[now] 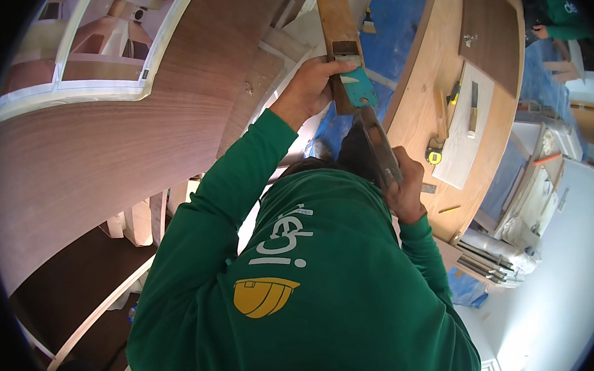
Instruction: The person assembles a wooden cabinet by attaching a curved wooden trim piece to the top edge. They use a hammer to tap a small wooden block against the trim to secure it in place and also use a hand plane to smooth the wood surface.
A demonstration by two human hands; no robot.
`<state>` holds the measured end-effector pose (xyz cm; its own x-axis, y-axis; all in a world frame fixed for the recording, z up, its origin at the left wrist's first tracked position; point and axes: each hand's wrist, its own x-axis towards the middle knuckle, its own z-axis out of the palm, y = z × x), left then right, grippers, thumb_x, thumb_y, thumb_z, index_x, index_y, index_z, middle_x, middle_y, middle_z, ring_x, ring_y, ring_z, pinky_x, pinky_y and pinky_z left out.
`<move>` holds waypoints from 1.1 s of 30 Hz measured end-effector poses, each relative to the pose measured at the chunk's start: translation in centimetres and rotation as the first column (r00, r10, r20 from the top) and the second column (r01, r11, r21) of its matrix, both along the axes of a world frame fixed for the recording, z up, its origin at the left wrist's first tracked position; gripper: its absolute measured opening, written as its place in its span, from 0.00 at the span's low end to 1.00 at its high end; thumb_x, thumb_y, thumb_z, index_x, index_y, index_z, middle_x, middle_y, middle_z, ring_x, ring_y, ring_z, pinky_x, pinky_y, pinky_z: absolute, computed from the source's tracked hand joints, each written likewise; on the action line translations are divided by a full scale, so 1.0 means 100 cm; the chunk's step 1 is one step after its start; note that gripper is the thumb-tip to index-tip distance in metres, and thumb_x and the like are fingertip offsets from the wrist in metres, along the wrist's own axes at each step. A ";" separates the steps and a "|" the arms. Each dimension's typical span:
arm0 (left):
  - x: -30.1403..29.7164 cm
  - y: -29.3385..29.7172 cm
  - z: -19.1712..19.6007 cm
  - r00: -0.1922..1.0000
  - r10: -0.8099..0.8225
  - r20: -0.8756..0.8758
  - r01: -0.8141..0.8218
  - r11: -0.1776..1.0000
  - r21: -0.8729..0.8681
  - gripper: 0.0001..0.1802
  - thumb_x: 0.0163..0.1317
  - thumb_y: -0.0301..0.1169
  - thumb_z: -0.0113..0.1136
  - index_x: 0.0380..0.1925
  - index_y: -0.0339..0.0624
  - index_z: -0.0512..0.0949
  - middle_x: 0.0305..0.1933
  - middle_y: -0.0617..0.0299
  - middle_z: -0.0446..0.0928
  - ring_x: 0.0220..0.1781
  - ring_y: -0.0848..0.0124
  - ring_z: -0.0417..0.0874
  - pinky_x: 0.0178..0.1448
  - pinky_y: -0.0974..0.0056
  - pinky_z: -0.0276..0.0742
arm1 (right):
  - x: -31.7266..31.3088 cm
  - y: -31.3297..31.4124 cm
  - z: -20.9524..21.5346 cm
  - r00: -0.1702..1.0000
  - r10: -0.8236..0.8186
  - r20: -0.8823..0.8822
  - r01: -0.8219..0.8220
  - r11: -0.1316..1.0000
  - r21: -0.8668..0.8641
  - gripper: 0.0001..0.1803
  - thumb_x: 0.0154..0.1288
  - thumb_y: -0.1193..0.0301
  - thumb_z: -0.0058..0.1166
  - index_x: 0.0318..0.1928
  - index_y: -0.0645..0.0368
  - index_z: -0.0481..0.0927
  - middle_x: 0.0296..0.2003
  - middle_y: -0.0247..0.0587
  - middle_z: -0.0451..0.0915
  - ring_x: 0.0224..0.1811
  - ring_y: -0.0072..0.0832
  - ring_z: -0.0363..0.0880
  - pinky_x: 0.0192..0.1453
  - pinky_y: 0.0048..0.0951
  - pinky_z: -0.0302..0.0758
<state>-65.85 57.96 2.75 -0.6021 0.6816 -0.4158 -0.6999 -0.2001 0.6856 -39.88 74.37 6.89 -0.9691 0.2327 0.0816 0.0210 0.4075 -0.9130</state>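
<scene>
My left hand (310, 88) is wrapped around a wooden hand plane (337, 25), held tilted in front of my chest. Its thumb presses near a flat teal piece (359, 89) at the plane's slot. In my right hand (406, 185) is a long, narrow grey-brown tool (380, 144) of a kind I cannot make out. Its far end meets or overlaps the teal piece; whether they touch is unclear. The fingers of my right hand close around its near end.
To the right, a wooden bench (411, 101) bears a tape measure (434, 155), a pencil (449, 209), a white board (458, 161) and a brown panel (493, 34). A brush (368, 23) lies on blue floor covering. A large wood panel (108, 153) fills the left. Another person (565, 25) is at far right.
</scene>
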 end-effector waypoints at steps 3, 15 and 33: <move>0.002 -0.003 0.010 0.999 0.037 -0.011 -0.037 0.999 -0.019 0.26 0.76 0.33 0.67 0.67 0.27 0.75 0.55 0.41 0.87 0.56 0.50 0.92 0.65 0.43 0.90 | 0.000 0.003 -0.004 0.999 0.030 0.015 -0.030 0.999 0.025 0.29 0.78 0.45 0.57 0.43 0.64 0.81 0.25 0.52 0.79 0.26 0.51 0.83 0.33 0.43 0.77; 0.032 -0.019 0.056 0.975 0.036 -0.220 -0.092 0.964 -0.250 0.43 0.86 0.69 0.34 0.64 0.40 0.80 0.51 0.57 0.86 0.50 0.67 0.89 0.60 0.60 0.86 | -0.037 0.015 0.012 0.990 0.123 -0.067 -0.115 0.986 0.117 0.27 0.85 0.47 0.52 0.44 0.63 0.80 0.24 0.56 0.78 0.26 0.60 0.81 0.32 0.50 0.76; 0.069 -0.116 -0.037 0.992 -0.081 0.094 0.106 0.951 -0.292 0.16 0.78 0.47 0.62 0.49 0.47 0.85 0.38 0.64 0.84 0.36 0.73 0.86 0.40 0.64 0.84 | 0.145 0.063 -0.228 0.552 -0.684 0.477 0.380 0.716 0.586 0.26 0.83 0.53 0.57 0.62 0.65 0.83 0.43 0.56 0.88 0.48 0.54 0.88 0.55 0.53 0.83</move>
